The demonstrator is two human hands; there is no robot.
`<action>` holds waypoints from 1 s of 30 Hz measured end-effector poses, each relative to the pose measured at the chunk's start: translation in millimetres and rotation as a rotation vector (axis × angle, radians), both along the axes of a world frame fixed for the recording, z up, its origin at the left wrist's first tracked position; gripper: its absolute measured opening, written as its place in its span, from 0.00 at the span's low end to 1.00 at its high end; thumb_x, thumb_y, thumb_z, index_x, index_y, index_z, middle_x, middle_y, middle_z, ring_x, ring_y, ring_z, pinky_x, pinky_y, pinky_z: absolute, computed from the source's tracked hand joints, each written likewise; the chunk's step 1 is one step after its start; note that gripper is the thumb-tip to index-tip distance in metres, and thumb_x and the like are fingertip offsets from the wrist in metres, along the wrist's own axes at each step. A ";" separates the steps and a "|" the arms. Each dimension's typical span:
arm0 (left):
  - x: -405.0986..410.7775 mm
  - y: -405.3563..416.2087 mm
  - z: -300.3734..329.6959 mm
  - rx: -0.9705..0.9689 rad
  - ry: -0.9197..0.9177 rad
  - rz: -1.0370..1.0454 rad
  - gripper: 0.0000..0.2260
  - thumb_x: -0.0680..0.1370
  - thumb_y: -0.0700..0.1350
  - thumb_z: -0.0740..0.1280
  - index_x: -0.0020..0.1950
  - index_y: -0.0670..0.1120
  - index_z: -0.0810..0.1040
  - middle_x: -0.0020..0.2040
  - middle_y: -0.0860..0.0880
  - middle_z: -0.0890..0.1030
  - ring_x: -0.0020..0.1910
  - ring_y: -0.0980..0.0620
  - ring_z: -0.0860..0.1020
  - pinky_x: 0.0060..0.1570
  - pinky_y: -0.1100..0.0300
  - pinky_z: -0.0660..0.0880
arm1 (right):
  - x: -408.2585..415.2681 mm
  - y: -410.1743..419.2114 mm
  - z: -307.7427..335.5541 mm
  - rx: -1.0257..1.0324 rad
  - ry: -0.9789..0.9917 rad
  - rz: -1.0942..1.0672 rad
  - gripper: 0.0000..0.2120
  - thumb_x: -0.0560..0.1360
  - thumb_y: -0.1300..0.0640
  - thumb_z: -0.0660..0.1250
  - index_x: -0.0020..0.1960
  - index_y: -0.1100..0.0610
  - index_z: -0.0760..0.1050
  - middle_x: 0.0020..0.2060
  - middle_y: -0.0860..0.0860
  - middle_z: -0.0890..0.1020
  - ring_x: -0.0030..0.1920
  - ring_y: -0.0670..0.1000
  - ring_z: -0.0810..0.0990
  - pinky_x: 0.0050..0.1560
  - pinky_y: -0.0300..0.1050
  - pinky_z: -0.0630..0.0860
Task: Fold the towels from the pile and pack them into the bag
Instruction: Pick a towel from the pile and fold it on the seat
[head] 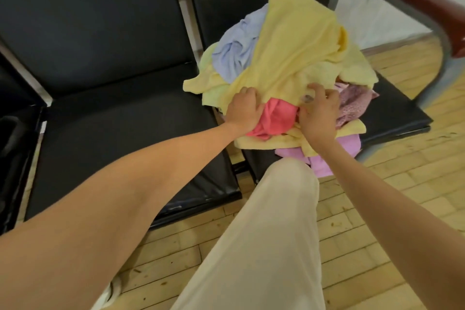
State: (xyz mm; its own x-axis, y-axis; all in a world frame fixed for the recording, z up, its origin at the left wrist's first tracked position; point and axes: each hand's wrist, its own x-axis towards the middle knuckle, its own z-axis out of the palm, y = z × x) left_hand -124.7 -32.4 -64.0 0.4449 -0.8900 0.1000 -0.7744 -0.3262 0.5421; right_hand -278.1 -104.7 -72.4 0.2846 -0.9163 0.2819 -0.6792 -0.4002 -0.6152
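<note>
left hand (242,108) and right hand (319,113) gripping yellow towel (294,53) on towel pile (274,118)

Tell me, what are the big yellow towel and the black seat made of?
The yellow towel looks like soft terry cloth, probably cotton: its surface is fuzzy and matte. The black seat looks like smooth leather or vinyl, since it shines faintly; which one, I cannot tell.

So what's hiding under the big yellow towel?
Under the big yellow towel peek a pink towel, a blue towel and a green towel. The pile's middle is covered.
</note>
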 end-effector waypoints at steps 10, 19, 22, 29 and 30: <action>18.3 23.9 32.2 -0.279 0.327 0.196 0.06 0.81 0.41 0.61 0.43 0.45 0.71 0.41 0.49 0.74 0.38 0.55 0.70 0.37 0.65 0.65 | 14.3 24.7 32.1 0.018 -0.460 -0.006 0.12 0.74 0.65 0.63 0.57 0.61 0.72 0.43 0.57 0.76 0.44 0.53 0.74 0.44 0.44 0.71; 96.5 148.6 68.4 -0.450 0.631 0.638 0.04 0.82 0.42 0.59 0.50 0.46 0.72 0.51 0.47 0.75 0.52 0.50 0.76 0.53 0.54 0.76 | 63.8 128.4 70.0 0.227 -0.350 0.514 0.15 0.72 0.68 0.65 0.56 0.56 0.70 0.36 0.48 0.73 0.34 0.44 0.72 0.38 0.31 0.70; 116.3 197.5 69.7 -0.501 0.746 0.754 0.06 0.81 0.42 0.59 0.45 0.48 0.72 0.51 0.46 0.76 0.51 0.49 0.76 0.55 0.48 0.77 | 81.9 155.5 52.4 0.298 -0.139 0.666 0.13 0.73 0.63 0.68 0.55 0.55 0.70 0.37 0.48 0.76 0.38 0.45 0.75 0.38 0.34 0.69; 134.0 293.5 60.2 -0.452 0.744 0.716 0.04 0.81 0.43 0.61 0.50 0.46 0.74 0.50 0.48 0.75 0.47 0.53 0.75 0.41 0.59 0.76 | 120.4 193.8 18.1 0.274 0.226 0.697 0.19 0.74 0.60 0.68 0.63 0.60 0.69 0.51 0.55 0.76 0.50 0.52 0.76 0.47 0.40 0.69; 136.6 303.9 60.8 -0.459 0.725 0.726 0.04 0.81 0.43 0.61 0.50 0.46 0.74 0.49 0.48 0.75 0.47 0.54 0.75 0.40 0.60 0.75 | 125.6 197.4 13.3 0.266 0.319 0.738 0.21 0.74 0.58 0.68 0.65 0.60 0.68 0.56 0.56 0.76 0.54 0.53 0.76 0.49 0.39 0.69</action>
